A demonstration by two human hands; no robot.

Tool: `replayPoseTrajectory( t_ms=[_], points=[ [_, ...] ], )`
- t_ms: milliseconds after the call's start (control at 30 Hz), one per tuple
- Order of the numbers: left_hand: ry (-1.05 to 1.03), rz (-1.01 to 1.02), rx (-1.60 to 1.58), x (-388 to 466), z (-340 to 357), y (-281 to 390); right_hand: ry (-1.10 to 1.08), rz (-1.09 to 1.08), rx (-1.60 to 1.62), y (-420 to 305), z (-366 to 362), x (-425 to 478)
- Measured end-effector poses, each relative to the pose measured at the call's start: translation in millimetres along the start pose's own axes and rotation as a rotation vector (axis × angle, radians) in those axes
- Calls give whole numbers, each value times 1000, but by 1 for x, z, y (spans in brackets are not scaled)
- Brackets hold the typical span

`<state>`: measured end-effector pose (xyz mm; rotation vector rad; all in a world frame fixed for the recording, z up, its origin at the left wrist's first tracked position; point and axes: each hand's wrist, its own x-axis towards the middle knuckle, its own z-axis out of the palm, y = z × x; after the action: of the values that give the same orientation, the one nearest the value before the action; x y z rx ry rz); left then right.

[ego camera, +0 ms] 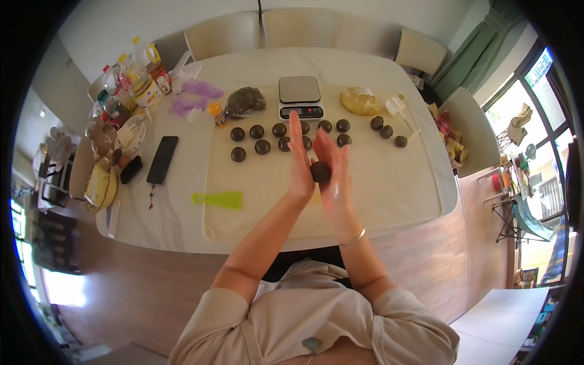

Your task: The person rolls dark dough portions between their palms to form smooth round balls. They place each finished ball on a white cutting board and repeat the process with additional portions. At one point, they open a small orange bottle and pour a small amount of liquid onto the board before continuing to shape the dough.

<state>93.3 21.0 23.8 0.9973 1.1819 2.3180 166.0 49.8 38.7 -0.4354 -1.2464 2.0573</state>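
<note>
Between my two palms sits a dark brown ball of paste [320,172]. My left hand [299,164] presses it from the left with fingers straight. From the right, my right hand [336,171] meets the same ball, its fingers extended; a bangle circles that wrist. Beyond my fingers, smooth dark balls [262,147] stand in two rows on a pale work mat [273,219], some partly hidden by my hands. Several rougher lumps [387,132] lie to the right of the rows. Behind the balls is a digital kitchen scale [299,90] with a bare metal plate.
A wrapped dark mass [245,102] and an orange-capped bottle [217,114] stand left of the scale. Yellow dough-like material in plastic [360,101] lies right of it. A green scraper [218,200] rests on the mat's left edge, near a phone [162,159]. Bottles [146,52] crowd the far left.
</note>
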Motion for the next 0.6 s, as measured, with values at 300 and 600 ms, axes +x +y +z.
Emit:
replayPoseTrajectory(
  t_ms=[300, 600],
  points=[
    [-163, 49, -62, -12, 14, -5, 81, -34, -74, -9, -19, 39],
    [145, 77, -58, 9, -14, -3, -147, 25, 90, 15, 0, 2]
  ],
)
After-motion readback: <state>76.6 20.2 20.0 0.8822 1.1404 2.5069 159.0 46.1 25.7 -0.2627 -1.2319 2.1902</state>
